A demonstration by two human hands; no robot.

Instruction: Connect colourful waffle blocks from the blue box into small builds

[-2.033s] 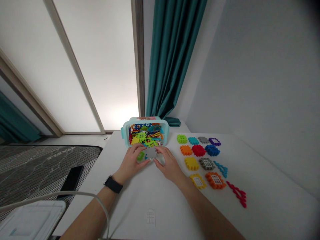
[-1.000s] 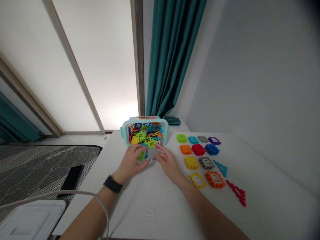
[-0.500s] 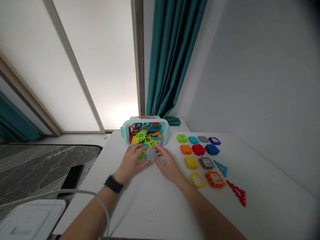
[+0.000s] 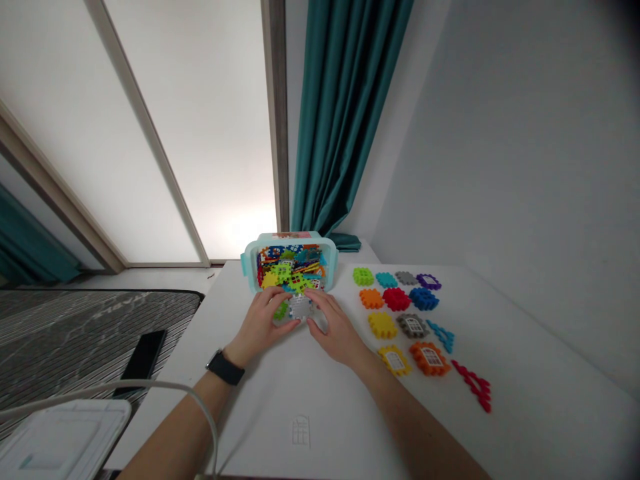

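Observation:
A grey toothed building tile (image 4: 301, 307) lies between my two hands just in front of the tub, seemingly with more grey pieces under it. My left hand (image 4: 267, 317) curls around its left side, the thumb at the near edge and the fingers at the far edge. From the right, my right hand (image 4: 335, 330) grips it with thumb and fingers. A green tile (image 4: 281, 311) shows inside the curve of my left hand. Right behind my fingers stands a light teal tub (image 4: 330, 257) full of mixed coloured tiles.
On the right of the white table (image 4: 280, 393) lie sorted pieces: a red tile stack (image 4: 397, 299), blue stack (image 4: 424, 299), yellow stack (image 4: 382, 325), orange window tiles (image 4: 429, 359) and a red triangular piece (image 4: 473, 385). A clear window insert (image 4: 301, 432) lies near me. A cable (image 4: 165, 383) arches at left.
The grey tile has shifted slightly, and its face now looks more textured. My right fingers have moved a little to the left. The sorted pieces have stayed in place.

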